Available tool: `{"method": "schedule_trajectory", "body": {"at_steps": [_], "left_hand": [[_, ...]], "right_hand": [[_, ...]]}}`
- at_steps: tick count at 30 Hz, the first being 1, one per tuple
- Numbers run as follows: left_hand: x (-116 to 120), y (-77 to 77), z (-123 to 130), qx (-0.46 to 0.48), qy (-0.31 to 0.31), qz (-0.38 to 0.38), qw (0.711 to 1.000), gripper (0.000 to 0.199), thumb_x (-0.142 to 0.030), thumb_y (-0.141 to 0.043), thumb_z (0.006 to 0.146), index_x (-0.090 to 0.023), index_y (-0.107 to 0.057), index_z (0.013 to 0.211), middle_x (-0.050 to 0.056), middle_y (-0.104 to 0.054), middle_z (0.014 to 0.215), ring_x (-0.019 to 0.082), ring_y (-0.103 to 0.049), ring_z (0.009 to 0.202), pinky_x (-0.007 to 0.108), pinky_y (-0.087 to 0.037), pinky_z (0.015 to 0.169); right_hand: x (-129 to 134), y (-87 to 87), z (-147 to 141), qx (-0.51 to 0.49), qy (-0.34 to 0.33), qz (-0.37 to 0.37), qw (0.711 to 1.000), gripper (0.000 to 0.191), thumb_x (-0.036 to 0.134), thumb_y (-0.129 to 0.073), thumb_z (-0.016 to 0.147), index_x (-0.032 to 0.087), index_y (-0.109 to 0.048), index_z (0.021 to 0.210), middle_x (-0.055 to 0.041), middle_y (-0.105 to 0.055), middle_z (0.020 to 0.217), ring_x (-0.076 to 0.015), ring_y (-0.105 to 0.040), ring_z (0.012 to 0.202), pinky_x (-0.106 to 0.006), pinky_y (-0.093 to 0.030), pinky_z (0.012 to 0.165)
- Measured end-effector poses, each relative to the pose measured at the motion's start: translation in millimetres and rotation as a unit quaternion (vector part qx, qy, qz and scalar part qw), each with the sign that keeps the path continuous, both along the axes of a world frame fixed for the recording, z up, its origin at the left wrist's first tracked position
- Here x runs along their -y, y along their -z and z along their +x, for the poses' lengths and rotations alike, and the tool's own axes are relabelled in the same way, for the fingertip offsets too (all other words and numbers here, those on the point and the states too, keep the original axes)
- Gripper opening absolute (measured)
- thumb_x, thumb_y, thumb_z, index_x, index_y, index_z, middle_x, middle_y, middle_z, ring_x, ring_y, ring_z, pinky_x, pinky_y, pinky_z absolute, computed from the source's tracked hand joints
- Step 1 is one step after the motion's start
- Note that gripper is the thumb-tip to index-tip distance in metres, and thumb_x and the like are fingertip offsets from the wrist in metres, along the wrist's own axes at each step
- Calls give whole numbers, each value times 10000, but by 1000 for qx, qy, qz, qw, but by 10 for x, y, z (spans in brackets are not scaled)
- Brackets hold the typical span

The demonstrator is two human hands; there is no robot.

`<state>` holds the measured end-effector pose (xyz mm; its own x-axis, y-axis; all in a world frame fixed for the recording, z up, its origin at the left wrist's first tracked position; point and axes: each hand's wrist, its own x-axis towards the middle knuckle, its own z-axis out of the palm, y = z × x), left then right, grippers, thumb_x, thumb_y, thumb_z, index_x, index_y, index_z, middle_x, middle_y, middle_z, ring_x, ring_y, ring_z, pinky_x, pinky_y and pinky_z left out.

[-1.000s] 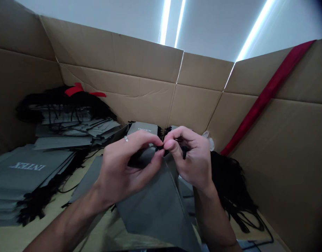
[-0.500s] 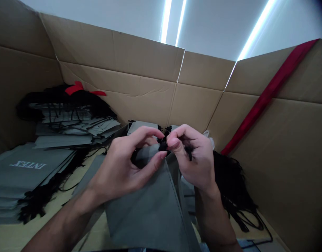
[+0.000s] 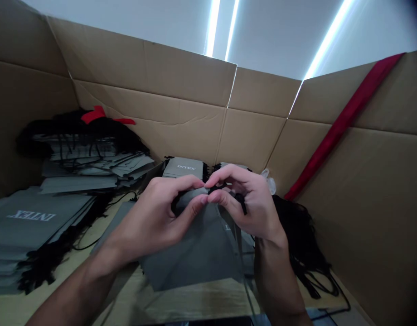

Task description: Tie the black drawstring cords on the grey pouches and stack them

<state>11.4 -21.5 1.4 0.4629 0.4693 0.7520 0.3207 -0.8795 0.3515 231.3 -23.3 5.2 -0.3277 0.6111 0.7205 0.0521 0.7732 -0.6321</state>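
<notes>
Pinching the top edge of a gray bag (image 3: 191, 258), the left hand (image 3: 157, 215) has its thumb and pointing finger close together, with just a bit of cloth in the small gap between the tips. Its other fingers are hidden behind the bag, so I cannot tell how they are bent. The right hand (image 3: 252, 203) is at the bag's top corner, and its thumb and pointing finger squeeze a black cord (image 3: 215, 188). Its other fingers curl in toward the palm. The tips of both hands are almost touching.

The gray bag slants down from the fingers, over the wooden table (image 3: 208, 299). I cannot tell if its low edge touches the wood. To the left of the bag is a stack of gray bags (image 3: 31, 231) with white letters on top. Farther back on the bag's left is a messy pile (image 3: 79, 167) with black strings and a red strip (image 3: 93, 115). Right of the bag lies a heap of black cords (image 3: 297, 235). Behind the bag stands a cardboard wall (image 3: 181, 111).
</notes>
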Motion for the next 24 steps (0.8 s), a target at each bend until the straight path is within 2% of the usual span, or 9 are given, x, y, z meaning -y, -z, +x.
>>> {"method": "schedule_trajectory", "body": {"at_steps": [5,11,18,21,24], "left_hand": [[-27,14,-23,-30,18,-12,999,270,-282,-618,1121,-167,-731,904,-20,-657,725,100,-541,621,238,-397,583],[-16,28,15,5,22,65,998,258,-143,-597,1103,-165,-666,855,-51,-512,673,88,-394,602,255,-345,582],[28,-29,-10,45,35,90,994,260,-83,-660,1039,-184,-613,804,-45,-516,668,89,-412,596,244,-349,565],[40,-13,-44,37,23,83,996,239,-95,-651,1050,-182,-633,829,-41,-546,684,83,-409,583,242,-343,551],[29,-10,-74,16,2,74,997,250,-123,-607,1079,-174,-633,836,-36,-577,699,80,-434,584,243,-353,558]], "right_hand": [[-17,-3,-30,-30,-9,-22,999,221,232,-992,864,197,-803,973,12,-780,888,-94,-713,713,-165,-568,645],[-23,6,-66,-85,-16,-23,996,241,272,-1022,824,189,-810,901,3,-760,827,-103,-687,697,-172,-553,614],[-74,73,-78,-104,-52,-55,992,213,356,-944,912,199,-801,913,-24,-759,853,-120,-653,703,-213,-525,608],[-46,39,-55,-84,-42,-61,994,255,412,-947,905,202,-806,936,-32,-769,849,-136,-672,697,-234,-544,609],[-14,-5,-14,-63,-17,-53,996,299,462,-932,923,206,-834,1044,-41,-796,876,-147,-707,702,-251,-583,643]]}}
